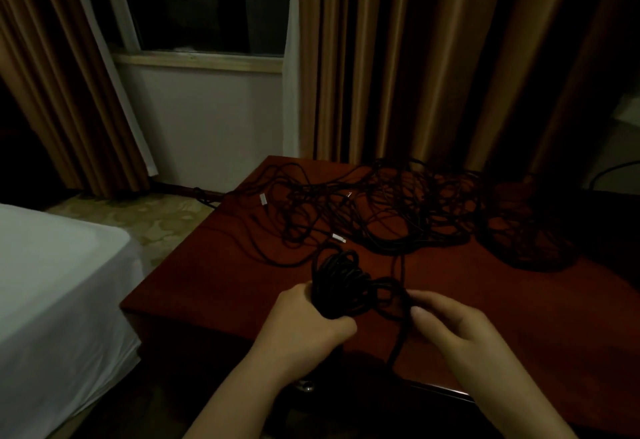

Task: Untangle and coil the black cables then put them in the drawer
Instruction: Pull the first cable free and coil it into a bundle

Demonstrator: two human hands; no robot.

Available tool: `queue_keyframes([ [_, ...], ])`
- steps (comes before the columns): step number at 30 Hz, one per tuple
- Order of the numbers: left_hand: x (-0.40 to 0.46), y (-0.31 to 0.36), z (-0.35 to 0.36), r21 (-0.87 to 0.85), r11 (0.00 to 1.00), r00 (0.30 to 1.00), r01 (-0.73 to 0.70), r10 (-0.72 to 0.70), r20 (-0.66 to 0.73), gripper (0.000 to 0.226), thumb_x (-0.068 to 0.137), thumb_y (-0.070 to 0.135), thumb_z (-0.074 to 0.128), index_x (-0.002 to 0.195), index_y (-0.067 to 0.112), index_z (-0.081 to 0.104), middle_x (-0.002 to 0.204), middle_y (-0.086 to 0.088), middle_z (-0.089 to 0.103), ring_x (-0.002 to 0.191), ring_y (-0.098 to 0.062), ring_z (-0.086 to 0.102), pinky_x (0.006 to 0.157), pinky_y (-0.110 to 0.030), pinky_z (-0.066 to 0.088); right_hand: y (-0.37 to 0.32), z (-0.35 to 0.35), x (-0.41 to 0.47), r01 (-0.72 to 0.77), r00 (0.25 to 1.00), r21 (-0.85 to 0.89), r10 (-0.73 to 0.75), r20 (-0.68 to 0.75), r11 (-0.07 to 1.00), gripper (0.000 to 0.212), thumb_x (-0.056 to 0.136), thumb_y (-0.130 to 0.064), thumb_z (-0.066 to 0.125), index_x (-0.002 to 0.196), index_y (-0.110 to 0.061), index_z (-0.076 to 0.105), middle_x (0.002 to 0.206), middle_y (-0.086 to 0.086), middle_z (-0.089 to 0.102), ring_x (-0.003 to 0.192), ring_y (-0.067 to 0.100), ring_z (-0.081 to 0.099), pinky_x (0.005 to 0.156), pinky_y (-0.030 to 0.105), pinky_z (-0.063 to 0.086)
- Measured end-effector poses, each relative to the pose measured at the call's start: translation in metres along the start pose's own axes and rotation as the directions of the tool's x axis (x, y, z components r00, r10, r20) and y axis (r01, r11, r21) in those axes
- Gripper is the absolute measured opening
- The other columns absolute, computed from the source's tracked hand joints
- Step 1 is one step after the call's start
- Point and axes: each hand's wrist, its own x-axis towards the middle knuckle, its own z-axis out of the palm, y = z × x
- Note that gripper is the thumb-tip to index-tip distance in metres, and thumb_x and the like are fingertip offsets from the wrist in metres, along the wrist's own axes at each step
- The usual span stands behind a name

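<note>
A dark red wooden table [214, 286] stands in a dim room, its left edge close to a bed [52, 286] covered in a white sheet. Behind the far edge hang tan curtains [381, 58], parted to the left around a dark window [204, 2] with a pale sill and a white wall below it. A patterned floor [156, 210] shows between bed and table.

Across the far half of the surface lies a loose tangle [398, 206] of black cables, spreading from near the far left corner toward the right edge, where it thickens into a dark heap (hard to read in the shadow). A few small white connectors [263, 199] show among the strands on the left side.

Near the front edge, the left hand [311, 321] grips a coil [341, 286] of black cable, fingers curled round its lower part, the coil standing up above the fist. Just to its right, the right hand [446, 324] pinches a strand [398, 341] of the same cable between thumb and fingers; this strand runs down over the front edge, while another runs back from the coil toward the tangle.
</note>
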Motion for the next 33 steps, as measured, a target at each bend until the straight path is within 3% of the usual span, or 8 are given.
queue_keyframes([
  [10,-0.009,0.01,-0.008,0.119,0.99,0.992,-0.08,0.068,0.102,0.034,0.065,0.011,0.065,0.049,0.027,0.04,0.048,0.013,0.038,0.048,-0.011,0.037,0.051,-0.028,0.029,0.002,-0.012,0.012,0.061,0.971,-0.027,-0.065,-0.23,0.998,0.026,0.091,-0.007,0.056,0.092,-0.029,0.07,0.073,-0.009,0.069,0.064,-0.014,0.06,0.05,0.004,0.042],
  [15,-0.022,0.036,-0.004,-0.116,0.983,0.938,-0.144,0.172,0.3,0.027,0.067,0.006,0.062,0.048,0.021,0.048,0.048,0.013,0.04,0.044,-0.004,0.037,0.045,-0.021,0.03,0.023,0.0,0.033,0.065,0.973,-0.617,0.086,0.212,0.784,0.02,0.096,-0.03,0.048,0.081,-0.034,0.061,0.083,-0.02,0.05,0.074,0.0,0.052,0.064,0.008,0.044],
  [20,-0.007,0.036,0.015,-0.225,0.972,0.997,-0.071,0.062,-0.046,0.035,0.062,0.01,0.063,0.044,0.022,0.036,0.043,0.01,0.035,0.044,-0.01,0.033,0.05,-0.026,0.029,0.037,0.053,0.029,0.441,0.889,-0.73,-0.143,0.434,0.522,0.117,0.053,-0.08,-0.007,0.137,-0.02,0.048,0.148,-0.009,0.03,0.134,0.004,0.034,0.104,0.026,0.033],
  [22,-0.001,0.029,0.018,-0.194,0.979,0.987,-0.064,0.033,-0.158,0.046,0.066,0.007,0.064,0.04,0.025,0.032,0.043,0.01,0.032,0.045,-0.012,0.029,0.05,-0.03,0.026,0.036,0.06,0.012,0.358,0.881,-0.608,-0.04,0.471,0.708,0.124,0.047,-0.086,-0.02,0.147,-0.025,0.018,0.149,-0.016,-0.003,0.137,-0.005,-0.003,0.115,0.024,0.0],
  [25,0.002,0.025,0.017,-0.094,0.991,0.959,-0.098,0.069,-0.274,0.05,0.068,0.003,0.064,0.04,0.027,0.029,0.044,0.011,0.03,0.046,-0.013,0.027,0.048,-0.03,0.026,0.027,0.053,-0.014,0.146,0.885,-0.01,-0.126,0.448,0.989,0.06,0.073,-0.057,0.047,0.13,-0.039,0.053,0.146,-0.016,0.04,0.137,-0.003,0.029,0.117,0.03,0.019],
  [28,0.003,0.024,0.017,-0.039,0.994,0.936,-0.1,0.081,-0.344,0.047,0.066,0.005,0.065,0.046,0.024,0.027,0.045,0.01,0.031,0.046,-0.012,0.029,0.048,-0.031,0.028,0.028,0.037,-0.029,-0.168,0.952,0.531,-0.004,0.307,0.83,0.062,0.047,-0.065,0.079,0.086,-0.017,0.075,0.093,0.006,0.073,0.09,0.018,0.07,0.081,0.029,0.054],
  [30,0.002,0.025,0.016,-0.063,0.995,0.939,-0.077,0.052,-0.341,0.048,0.067,0.003,0.065,0.046,0.024,0.027,0.046,0.008,0.032,0.048,-0.014,0.03,0.049,-0.031,0.027,0.023,0.027,-0.03,-0.225,0.974,0.67,0.149,0.171,0.708,0.054,0.056,-0.051,0.078,0.075,-0.001,0.066,0.056,0.011,0.059,0.046,0.023,0.058,0.053,0.031,0.052],
  [33,0.002,0.028,0.009,-0.191,0.981,0.942,-0.045,-0.022,-0.335,0.036,0.07,0.0,0.065,0.057,0.015,0.036,0.052,0.002,0.038,0.054,-0.016,0.036,0.052,-0.031,0.029,0.014,0.001,-0.032,-0.207,0.962,0.589,0.273,-0.024,0.781,0.025,0.069,-0.019,0.061,0.085,0.0,0.059,0.049,0.004,0.047,0.041,0.014,0.042,0.045,0.027,0.038],
])
